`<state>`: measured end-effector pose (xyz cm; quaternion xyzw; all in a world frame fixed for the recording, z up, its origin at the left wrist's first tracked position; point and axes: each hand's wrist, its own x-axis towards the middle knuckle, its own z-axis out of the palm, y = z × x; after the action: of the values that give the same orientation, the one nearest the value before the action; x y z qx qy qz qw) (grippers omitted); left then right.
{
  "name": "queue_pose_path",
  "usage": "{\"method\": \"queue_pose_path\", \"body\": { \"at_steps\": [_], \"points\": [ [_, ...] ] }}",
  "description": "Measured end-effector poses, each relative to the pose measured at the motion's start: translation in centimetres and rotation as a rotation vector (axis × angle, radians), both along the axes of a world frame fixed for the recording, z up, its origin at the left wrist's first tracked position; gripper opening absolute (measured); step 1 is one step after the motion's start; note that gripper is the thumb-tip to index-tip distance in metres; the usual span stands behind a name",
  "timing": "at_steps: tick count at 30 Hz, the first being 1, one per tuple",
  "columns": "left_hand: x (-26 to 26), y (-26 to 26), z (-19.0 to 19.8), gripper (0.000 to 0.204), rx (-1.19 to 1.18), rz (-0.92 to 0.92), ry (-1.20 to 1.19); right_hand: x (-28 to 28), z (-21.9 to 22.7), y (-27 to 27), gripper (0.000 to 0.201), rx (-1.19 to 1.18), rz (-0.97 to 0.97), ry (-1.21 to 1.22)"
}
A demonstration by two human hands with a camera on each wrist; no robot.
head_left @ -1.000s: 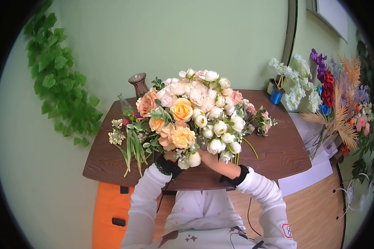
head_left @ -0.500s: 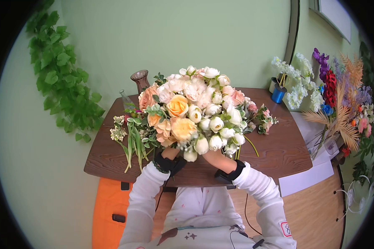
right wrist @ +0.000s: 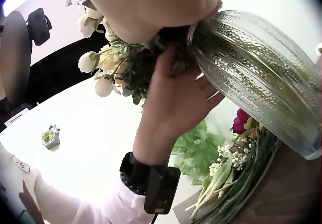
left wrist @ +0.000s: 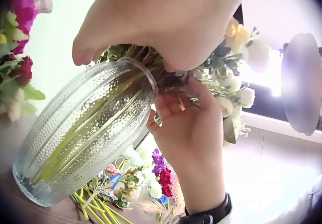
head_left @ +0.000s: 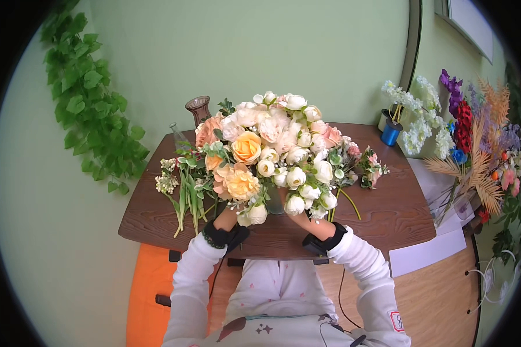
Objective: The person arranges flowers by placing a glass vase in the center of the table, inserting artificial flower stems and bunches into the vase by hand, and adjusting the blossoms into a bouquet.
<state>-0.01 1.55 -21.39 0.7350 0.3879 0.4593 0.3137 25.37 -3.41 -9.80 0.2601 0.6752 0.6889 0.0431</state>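
A large bouquet of white, blush and peach artificial flowers (head_left: 266,150) stands in a ribbed, textured clear glass vase (left wrist: 85,133), whose green stems show through the wall. Above the rim, my left hand (right wrist: 173,103) curls round the base of the bouquet, thumb pointing up among the leaves. From the opposite side my right hand (left wrist: 191,131) holds the same part, fingers bent in under the blooms close to the rim. Seen from the head, blossoms hide most of both hands and the vase; a bit of glass shows between the wrists.
Loose green stems with small white berries (head_left: 185,199) lie left on the wooden table (head_left: 382,214). A brown glass vase (head_left: 198,110) and a small clear bottle (head_left: 178,134) stand behind. Pink sprigs (head_left: 371,168) lie right; a blue ribbon spool (head_left: 391,133) stands at the back right.
The lower front blooms have shifted left and parted, so some vase glass now shows between them. My left wrist has moved slightly left, away from the right one.
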Motion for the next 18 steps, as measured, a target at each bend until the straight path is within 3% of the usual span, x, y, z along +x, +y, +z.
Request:
{"method": "queue_pose_path", "body": {
  "at_steps": [3, 4, 5, 7, 11, 13, 14, 16, 17, 18],
  "points": [
    [-0.4, 0.1, 0.4, 0.039, 0.022, 0.005, 0.049, -1.1, 0.7, -0.2, 0.034, -1.537, 0.834, 1.489],
    [1.6, -7.2, 11.9, 0.036, 0.156, -0.042, 0.226, -1.1, 0.8, -0.2, 0.034, -1.537, 0.836, 1.490],
    [1.7, -8.1, 13.7, 0.036, 0.154, -0.041, 0.227, -0.1, 0.3, -0.7, 0.034, -1.536, 0.834, 1.489],
    [1.5, -9.2, 15.5, 0.036, 0.193, 0.048, 0.540, -1.1, 0.9, -0.3, 0.034, -1.533, 0.829, 1.485],
    [2.4, -12.6, 21.2, 0.036, 0.098, 0.092, 0.585, -1.7, 1.4, -0.1, 0.033, -1.523, 0.819, 1.471],
    [2.6, -13.8, 23.2, 0.033, -0.132, 0.182, 0.756, -1.3, 1.2, -0.4, 0.033, -1.518, 0.814, 1.466],
    [2.5, -14.2, 23.5, 0.033, -0.132, 0.183, 0.755, -0.6, 0.8, -0.9, 0.033, -1.514, 0.811, 1.464],
    [2.1, -15.0, 23.6, 0.037, 0.169, 0.301, 0.843, -0.4, 0.8, -1.1, 0.032, -1.507, 0.806, 1.458],
    [2.2, -14.7, 23.3, 0.037, 0.170, 0.302, 0.842, -0.4, 0.9, -1.1, 0.032, -1.503, 0.803, 1.455],
    [2.5, -14.0, 22.6, 0.042, 0.585, 0.369, 0.613, -0.4, 0.9, -1.3, 0.032, -1.499, 0.800, 1.452]
  ]
}}
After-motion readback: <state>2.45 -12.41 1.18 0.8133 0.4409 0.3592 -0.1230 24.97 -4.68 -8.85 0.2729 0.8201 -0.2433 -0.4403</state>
